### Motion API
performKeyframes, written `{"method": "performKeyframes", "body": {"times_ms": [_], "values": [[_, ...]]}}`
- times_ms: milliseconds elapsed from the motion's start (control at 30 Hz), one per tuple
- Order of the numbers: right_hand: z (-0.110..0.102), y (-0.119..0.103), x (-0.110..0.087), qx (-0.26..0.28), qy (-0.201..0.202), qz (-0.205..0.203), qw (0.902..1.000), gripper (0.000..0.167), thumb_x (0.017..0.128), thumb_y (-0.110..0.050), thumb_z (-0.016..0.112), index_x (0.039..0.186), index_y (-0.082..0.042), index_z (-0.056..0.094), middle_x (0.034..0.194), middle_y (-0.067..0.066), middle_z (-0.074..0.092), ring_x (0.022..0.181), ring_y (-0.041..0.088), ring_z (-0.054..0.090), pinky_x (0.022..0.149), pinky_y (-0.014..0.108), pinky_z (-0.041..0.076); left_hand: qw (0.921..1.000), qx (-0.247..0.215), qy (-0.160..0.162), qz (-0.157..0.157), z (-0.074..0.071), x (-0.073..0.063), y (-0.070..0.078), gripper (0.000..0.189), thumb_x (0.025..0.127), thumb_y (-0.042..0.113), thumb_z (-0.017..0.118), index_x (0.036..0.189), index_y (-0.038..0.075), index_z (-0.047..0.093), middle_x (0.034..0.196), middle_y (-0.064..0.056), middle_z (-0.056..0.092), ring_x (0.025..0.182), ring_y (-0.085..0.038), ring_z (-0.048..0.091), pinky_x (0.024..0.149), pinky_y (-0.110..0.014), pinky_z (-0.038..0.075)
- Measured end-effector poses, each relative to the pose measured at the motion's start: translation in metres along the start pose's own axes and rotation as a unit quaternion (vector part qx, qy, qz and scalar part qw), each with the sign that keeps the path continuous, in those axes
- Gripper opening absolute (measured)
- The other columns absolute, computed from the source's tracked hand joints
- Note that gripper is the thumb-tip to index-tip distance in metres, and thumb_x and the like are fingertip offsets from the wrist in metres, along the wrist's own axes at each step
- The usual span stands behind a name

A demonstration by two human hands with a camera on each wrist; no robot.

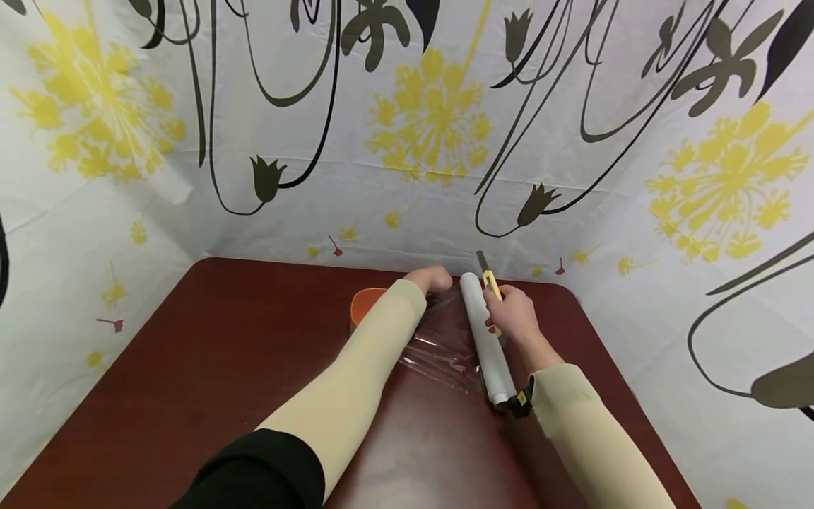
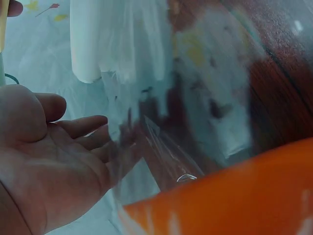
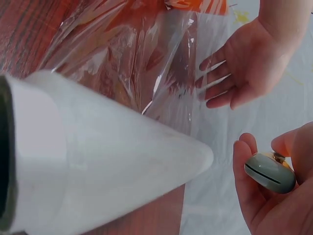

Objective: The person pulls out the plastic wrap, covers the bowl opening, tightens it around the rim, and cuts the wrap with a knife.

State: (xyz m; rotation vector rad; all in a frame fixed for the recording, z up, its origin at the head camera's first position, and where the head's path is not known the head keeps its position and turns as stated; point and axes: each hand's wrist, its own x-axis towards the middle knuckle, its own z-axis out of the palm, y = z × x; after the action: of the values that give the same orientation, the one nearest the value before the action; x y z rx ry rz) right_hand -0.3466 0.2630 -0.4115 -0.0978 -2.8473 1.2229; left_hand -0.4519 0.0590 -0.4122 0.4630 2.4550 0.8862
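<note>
My right hand (image 1: 514, 311) grips a yellow utility knife (image 1: 492, 283) with its blade out, pointing toward the back wall. The knife's grey butt end (image 3: 269, 172) faces the right wrist camera. Beside this hand lies a white roll of plastic wrap (image 1: 490, 346), with clear film (image 1: 445, 343) drawn off it leftward. Near the table's far edge, my left hand (image 1: 434, 279) has its fingers extended, the fingertips (image 3: 215, 100) right at the film's edge, palm showing in the left wrist view. The film reaches over an orange bowl (image 1: 364, 304), partly hidden behind the left forearm.
The dark red-brown table (image 1: 254, 318) has a far edge just beyond the hands. A white cloth (image 1: 305, 212) with yellow flowers and dark stems hangs behind it and at both sides. A black wrist strap (image 1: 523, 399) is near the roll's near end.
</note>
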Motion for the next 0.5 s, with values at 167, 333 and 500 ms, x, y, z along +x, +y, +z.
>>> {"method": "performKeyframes", "body": {"times_ms": [167,333,500], "values": [[0.006,0.000,-0.001,-0.003,-0.010,0.007,0.9999,0.046,0.115,-0.037,0.049,0.129,0.004,0.064,0.101,0.020,0.073,0.065,0.015,0.073,0.060,0.035,0.064,0.9999,-0.012,0.002,0.000,0.006,0.002,-0.008,0.047,0.114,0.013,0.034,0.152,-0.002,0.059,0.157,-0.020,0.056,0.113,-0.026,0.047,0.090,-0.037,0.038],[0.011,-0.004,0.001,-0.003,-0.022,0.011,0.9997,0.046,0.114,-0.037,0.050,0.132,0.004,0.063,0.091,0.014,0.070,0.065,0.016,0.073,0.061,0.037,0.064,0.9999,0.009,0.001,-0.006,0.008,0.002,-0.013,0.032,0.112,0.011,0.036,0.109,-0.003,0.064,0.119,-0.018,0.059,0.093,-0.027,0.047,0.079,-0.036,0.039],[0.014,-0.006,0.005,-0.016,-0.035,0.015,0.9991,0.050,0.113,-0.036,0.049,0.140,0.005,0.059,0.085,0.013,0.071,0.062,0.017,0.073,0.060,0.038,0.063,0.9982,0.058,0.011,0.004,0.011,0.008,-0.013,0.032,0.112,0.009,0.038,0.083,0.010,0.051,0.101,-0.010,0.053,0.085,-0.022,0.043,0.078,-0.033,0.039]]}}
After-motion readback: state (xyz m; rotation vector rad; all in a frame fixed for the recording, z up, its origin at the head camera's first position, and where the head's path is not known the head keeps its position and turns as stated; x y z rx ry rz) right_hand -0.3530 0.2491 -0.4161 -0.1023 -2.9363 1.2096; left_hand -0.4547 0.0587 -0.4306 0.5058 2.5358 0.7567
